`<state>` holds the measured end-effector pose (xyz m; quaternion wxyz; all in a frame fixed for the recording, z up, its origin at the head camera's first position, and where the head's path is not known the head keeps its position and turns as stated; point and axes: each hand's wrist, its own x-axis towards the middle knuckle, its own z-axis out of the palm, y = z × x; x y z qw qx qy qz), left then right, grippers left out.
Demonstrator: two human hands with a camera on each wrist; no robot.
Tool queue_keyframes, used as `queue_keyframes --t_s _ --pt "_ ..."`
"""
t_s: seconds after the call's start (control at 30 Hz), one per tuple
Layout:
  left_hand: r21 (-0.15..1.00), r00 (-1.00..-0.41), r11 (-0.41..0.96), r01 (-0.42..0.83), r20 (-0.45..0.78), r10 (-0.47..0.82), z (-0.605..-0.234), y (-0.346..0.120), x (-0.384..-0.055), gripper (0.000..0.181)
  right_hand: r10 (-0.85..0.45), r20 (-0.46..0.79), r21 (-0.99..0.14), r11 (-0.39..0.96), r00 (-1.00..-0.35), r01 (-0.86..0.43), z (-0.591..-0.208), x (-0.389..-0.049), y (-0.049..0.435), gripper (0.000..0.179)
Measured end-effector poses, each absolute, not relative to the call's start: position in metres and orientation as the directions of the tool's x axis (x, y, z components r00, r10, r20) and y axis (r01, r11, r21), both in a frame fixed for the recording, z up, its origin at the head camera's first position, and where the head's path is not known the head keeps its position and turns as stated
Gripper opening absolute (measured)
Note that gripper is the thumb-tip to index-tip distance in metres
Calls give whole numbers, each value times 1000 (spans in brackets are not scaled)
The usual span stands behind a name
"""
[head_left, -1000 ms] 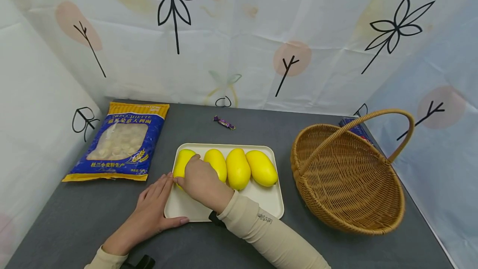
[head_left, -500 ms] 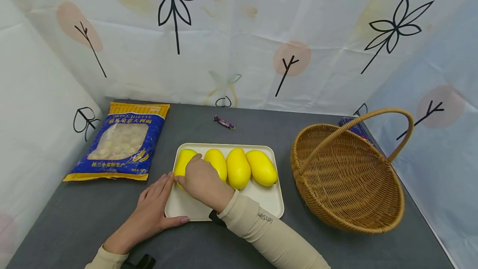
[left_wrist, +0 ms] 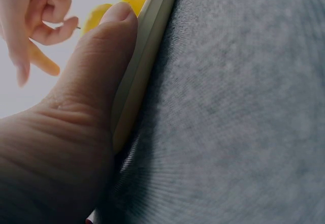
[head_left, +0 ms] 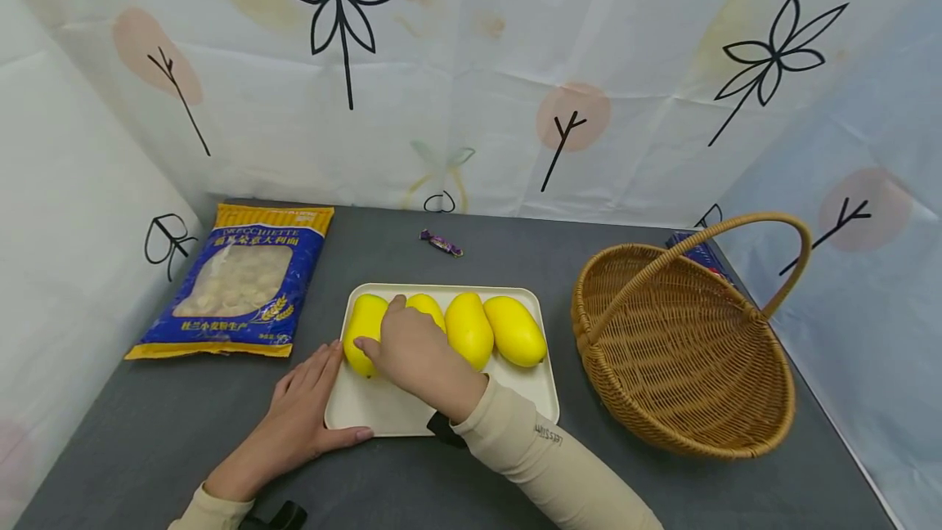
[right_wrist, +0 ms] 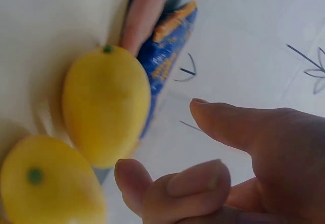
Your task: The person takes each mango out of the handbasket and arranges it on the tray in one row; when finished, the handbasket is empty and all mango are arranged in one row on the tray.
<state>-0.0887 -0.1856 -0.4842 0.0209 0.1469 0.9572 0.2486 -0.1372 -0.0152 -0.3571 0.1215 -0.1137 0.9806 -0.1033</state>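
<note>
Several yellow mangoes lie side by side on a cream rectangular tray (head_left: 383, 411). My left hand (head_left: 305, 399) rests with straight fingers at the tray's left edge, its thumb along the front edge; the left wrist view shows the thumb (left_wrist: 104, 51) against the rim. My right hand (head_left: 423, 358) hovers over the tray, covering part of the second mango (head_left: 427, 307). Its thumb and fingers are spread apart with nothing between them. The leftmost mango (head_left: 363, 334) lies just left of that hand; in the right wrist view this mango (right_wrist: 106, 107) is apart from the fingers.
A blue and yellow pasta bag (head_left: 235, 276) lies at the left. Behind the tray is a purple wrapped candy (head_left: 441, 243). At the right stands a wicker basket (head_left: 684, 358) with a tall handle, a dark blue box (head_left: 702, 256) partly hidden behind it.
My right hand has let go of the leftmost mango and moved slightly right and up, thumb now away from it. The left hand has stayed at the tray's edge.
</note>
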Motion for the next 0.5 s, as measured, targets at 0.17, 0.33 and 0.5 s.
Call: queue_keyframes --t_s 0.17,0.33,0.5 --pt "488 -958 832 265 33 286 -485 -185 -89 122 -270 -166 -255 941 -948 -224 -345 -137 5 80" --pt "494 -959 833 251 14 282 -485 -184 -87 124 -268 -108 -259 937 -957 -233 -342 -137 28 72" --pt "562 -959 791 243 18 282 -476 -185 -85 118 -271 -70 -302 923 -960 -238 -343 -137 46 64"
